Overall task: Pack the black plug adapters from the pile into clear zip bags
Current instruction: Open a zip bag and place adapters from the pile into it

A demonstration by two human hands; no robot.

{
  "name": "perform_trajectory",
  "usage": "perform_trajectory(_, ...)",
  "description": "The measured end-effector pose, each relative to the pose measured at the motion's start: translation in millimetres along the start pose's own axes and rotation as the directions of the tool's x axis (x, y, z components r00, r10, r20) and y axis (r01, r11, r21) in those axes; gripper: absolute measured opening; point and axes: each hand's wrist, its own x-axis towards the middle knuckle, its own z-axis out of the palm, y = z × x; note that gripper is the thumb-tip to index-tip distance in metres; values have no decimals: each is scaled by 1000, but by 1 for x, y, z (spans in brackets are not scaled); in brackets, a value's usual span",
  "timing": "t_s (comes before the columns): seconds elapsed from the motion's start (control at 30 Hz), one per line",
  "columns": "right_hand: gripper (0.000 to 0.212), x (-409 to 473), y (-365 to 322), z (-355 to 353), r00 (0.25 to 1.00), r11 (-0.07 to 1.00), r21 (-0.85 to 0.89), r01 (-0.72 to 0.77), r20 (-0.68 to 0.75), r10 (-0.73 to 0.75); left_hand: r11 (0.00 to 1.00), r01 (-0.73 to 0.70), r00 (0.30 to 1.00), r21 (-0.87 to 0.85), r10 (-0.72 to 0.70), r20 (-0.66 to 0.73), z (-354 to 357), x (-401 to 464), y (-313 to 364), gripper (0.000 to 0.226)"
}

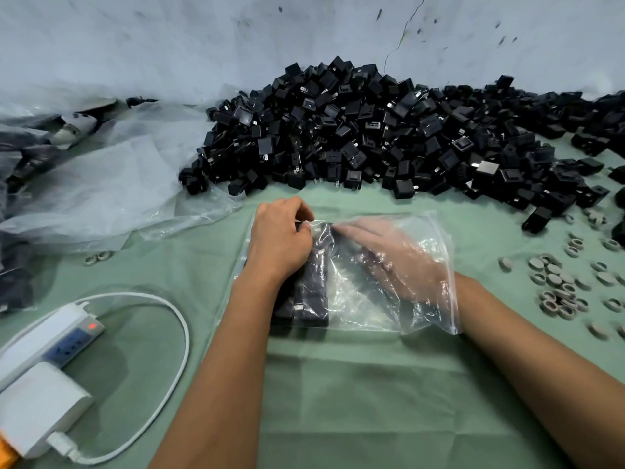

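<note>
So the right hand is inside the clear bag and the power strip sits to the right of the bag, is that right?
Not quite. The head view shows the right hand inside the bag, but the power strip sits to the left of the bag, not the right.

The scene is viewed by one wide-angle head camera, aimed forward and down from close above the table (338, 384), with the forearms entering from below and the wall (203, 38) closing the far side.
</note>
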Motion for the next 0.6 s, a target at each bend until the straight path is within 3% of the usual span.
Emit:
perform_trajectory(0.1, 60, 0, 0, 3, 995, 995, 12, -98, 12, 98, 999, 22, 1000, -31, -22, -7, -1, 1, 1, 26)
perform_trajectory(0.3, 62, 2, 4, 3, 998, 999, -13, -44, 35, 45, 999, 41, 999, -26, -42, -25, 2, 2, -1, 37)
perform_trajectory(0.43, 59, -4, -5, 9, 1000, 1000, 22, -2, -31, 2, 998, 49, 998, -33, -50, -37, 3, 2, -1, 35)
perform_trajectory(0.53, 57, 1, -9, 9, 989, 981, -135, -139, 38, 146, 999, 35, 999, -28, -36, -29, 3, 2, 0, 35)
perform_trajectory(0.6, 46, 2, -14, 11, 991, 975, -191, -118, 35, 127, 999, 35, 999, -29, -35, -22, 4, 2, -1, 33)
